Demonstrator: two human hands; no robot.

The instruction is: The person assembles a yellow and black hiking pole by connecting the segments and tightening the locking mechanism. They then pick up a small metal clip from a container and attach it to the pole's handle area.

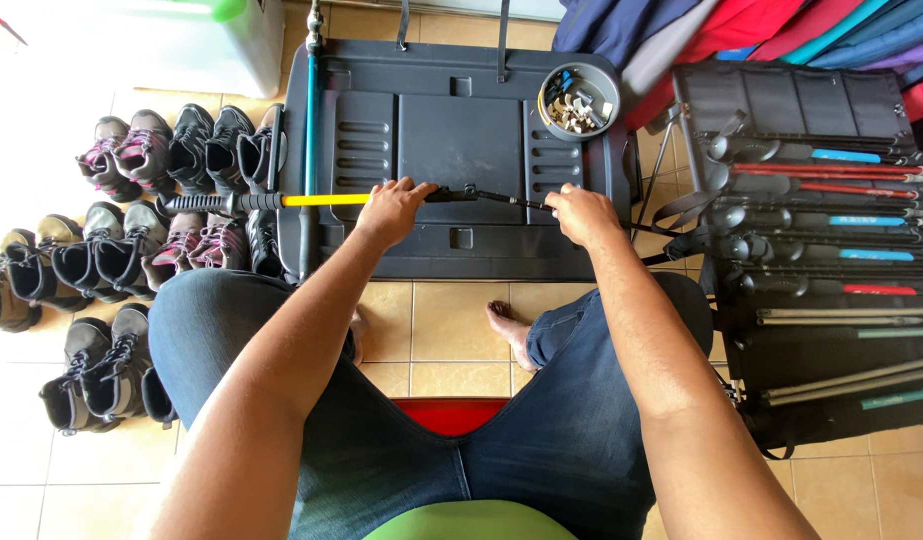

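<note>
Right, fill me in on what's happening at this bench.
A seated person in jeans holds a trekking pole level across a black plastic tray. The left hand grips it where the yellow shaft meets the black section; the right hand pinches the thin black end. A grey bowl of small metal parts sits on the tray's far right corner. More poles lie stacked on the right, and rows of hiking boots line the floor on the left.

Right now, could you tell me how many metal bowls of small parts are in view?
1: the metal bowl sits at the black tray's far right corner; others may be hidden.
</note>
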